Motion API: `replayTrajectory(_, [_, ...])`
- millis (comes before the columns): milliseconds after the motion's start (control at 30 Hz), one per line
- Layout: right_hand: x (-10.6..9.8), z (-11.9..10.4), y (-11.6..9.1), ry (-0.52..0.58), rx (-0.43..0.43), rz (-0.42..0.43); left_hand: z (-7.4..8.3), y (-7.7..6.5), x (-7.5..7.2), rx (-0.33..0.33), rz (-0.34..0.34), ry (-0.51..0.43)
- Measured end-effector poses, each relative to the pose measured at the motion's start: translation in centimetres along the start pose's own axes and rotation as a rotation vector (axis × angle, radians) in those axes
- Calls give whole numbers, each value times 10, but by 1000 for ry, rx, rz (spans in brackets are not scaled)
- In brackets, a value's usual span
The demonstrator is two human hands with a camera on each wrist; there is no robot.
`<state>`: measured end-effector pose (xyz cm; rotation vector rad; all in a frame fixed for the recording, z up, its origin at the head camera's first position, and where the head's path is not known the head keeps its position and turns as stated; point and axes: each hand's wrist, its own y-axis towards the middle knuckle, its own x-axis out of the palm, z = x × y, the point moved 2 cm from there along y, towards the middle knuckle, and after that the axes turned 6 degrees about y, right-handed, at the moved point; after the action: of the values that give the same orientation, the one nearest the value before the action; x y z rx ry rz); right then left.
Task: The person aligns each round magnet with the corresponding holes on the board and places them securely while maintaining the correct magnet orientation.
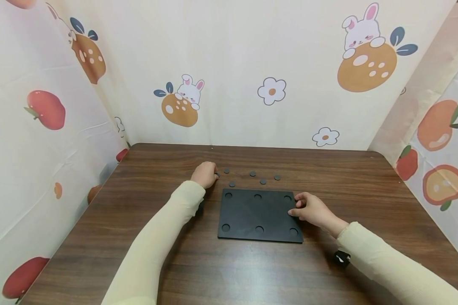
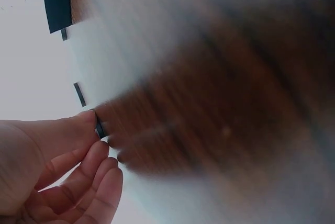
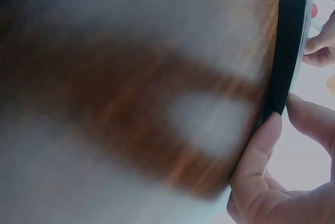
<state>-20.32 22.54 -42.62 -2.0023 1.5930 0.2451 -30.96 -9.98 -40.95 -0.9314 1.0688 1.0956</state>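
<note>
At the far side of the table, my left hand (image 1: 205, 174) has its thumb and fingers at a small black disc (image 2: 100, 126), which stands edge-on between them in the left wrist view. A flat black board (image 1: 257, 214) with round recesses in two rows of three lies in front of me. My right hand (image 1: 311, 209) holds the board's right edge, thumb over the top and fingers at the side, as the right wrist view also shows. Just behind the board lie several more black discs (image 1: 263, 181), loose on the wood.
The brown wooden table (image 1: 259, 271) runs back to a curtain (image 1: 229, 51) printed with rabbits, fruit and flowers, which also hangs along both sides. A dark wrist strap (image 1: 342, 258) shows under the right sleeve.
</note>
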Motion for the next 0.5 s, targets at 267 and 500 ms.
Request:
replayTrajectory(267, [0,1,1,-1,-6,-5,-2,-2,-2,9,6,0])
replayTrajectory(500, [0,1,2,-7,-1,5,-2,-3,-3,-6,-5,-21])
